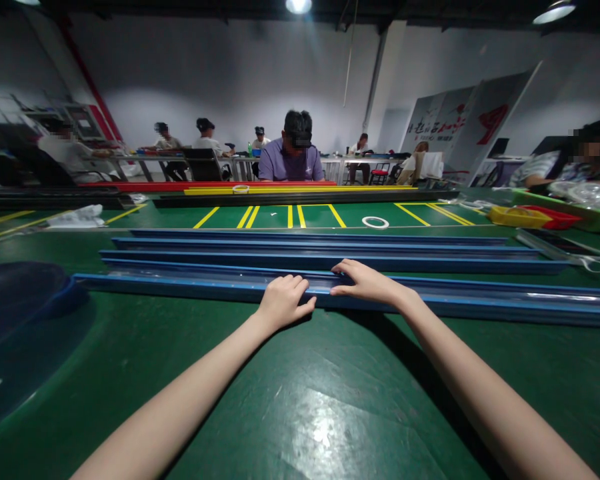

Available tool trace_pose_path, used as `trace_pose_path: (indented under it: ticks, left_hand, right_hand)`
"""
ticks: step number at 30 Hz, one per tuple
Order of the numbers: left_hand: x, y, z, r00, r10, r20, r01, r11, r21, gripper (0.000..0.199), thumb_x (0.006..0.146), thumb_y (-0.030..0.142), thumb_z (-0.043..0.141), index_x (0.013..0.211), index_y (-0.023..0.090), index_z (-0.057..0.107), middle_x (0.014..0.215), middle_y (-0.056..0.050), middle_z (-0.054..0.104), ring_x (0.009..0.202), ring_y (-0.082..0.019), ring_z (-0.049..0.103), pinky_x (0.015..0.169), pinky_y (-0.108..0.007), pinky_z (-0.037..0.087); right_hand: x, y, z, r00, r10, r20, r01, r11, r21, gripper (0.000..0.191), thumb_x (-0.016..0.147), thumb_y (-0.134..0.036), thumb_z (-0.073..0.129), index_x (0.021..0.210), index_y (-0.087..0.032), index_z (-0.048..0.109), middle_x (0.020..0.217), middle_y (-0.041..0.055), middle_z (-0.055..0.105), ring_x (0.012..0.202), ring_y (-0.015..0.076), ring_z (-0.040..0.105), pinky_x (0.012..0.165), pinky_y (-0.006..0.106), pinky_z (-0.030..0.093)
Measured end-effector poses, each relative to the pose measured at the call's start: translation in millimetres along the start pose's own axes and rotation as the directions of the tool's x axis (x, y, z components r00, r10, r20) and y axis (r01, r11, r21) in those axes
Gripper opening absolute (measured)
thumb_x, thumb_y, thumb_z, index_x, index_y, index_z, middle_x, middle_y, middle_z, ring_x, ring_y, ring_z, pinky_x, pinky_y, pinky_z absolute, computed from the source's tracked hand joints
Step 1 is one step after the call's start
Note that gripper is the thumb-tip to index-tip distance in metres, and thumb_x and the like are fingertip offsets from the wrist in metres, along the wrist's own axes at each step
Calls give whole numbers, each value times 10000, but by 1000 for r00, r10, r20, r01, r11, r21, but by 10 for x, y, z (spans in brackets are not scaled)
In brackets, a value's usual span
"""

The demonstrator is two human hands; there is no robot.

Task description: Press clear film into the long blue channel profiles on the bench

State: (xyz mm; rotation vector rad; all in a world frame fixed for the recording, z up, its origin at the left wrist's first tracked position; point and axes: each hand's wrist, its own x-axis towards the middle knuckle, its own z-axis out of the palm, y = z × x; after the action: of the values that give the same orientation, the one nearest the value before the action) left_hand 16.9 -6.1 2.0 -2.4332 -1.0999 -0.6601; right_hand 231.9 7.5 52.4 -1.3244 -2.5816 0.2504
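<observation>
A long blue channel strip (pixel 220 291) runs across the green table in front of me, its trough facing up. My left hand (pixel 286 301) is closed over its near edge, with fingers curled over the rim and the thumb on the near side. Just to the right, my right hand (pixel 367 281) lies over the same strip. Its thumb and fingers are apart around the trough; firm contact cannot be made out. Behind lie more blue channel strips (pixel 325 261), roughly parallel.
A blue translucent bin (pixel 25 300) stands at left. Farther back are a white ring (pixel 375 223), black strips (pixel 300 199), yellow strips (pixel 330 190) and a plastic bag (pixel 77 217). At right are a phone (pixel 560 243), a yellow tray (pixel 517 217) and a green tray (pixel 597 221). Co-workers sit beyond.
</observation>
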Motion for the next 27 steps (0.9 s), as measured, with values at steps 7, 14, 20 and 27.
trace_pose_path:
  ticks: [7,14,20,27]
  left_hand:
    - [-5,3,-21,1000,17,7,-17,999,-28,194,775,302,411,762,170,553,707,-42,575,692,-176,507,594,-295,353]
    - [-18,-9,-12,997,70,-30,-71,997,-5,226,808,308,393,792,158,563,706,-39,582,685,-170,517,593,-294,357]
    - [-21,-2,2,985,150,-81,-150,989,0,265,837,326,374,896,150,562,738,-42,595,691,-164,527,598,-282,354]
    - [-33,-10,-11,991,103,-85,-101,995,24,331,839,405,370,887,147,571,729,-37,593,681,-167,523,596,-295,336]
  right_hand:
    - [4,24,48,999,-23,33,25,997,-67,728,589,-548,631,1172,-135,491,1100,141,528,1015,271,494,830,362,400]
    - [-4,-7,-23,997,8,80,1,993,-121,684,614,-557,600,1171,-176,492,1127,121,521,999,254,512,813,311,407]
    - [-16,40,-79,991,47,126,-32,992,-118,633,573,-519,637,1092,-176,521,1061,102,556,908,228,548,765,278,425]
    - [-97,214,-162,969,126,213,-107,989,-99,639,517,-476,671,1058,-176,515,1039,88,565,894,228,548,752,277,434]
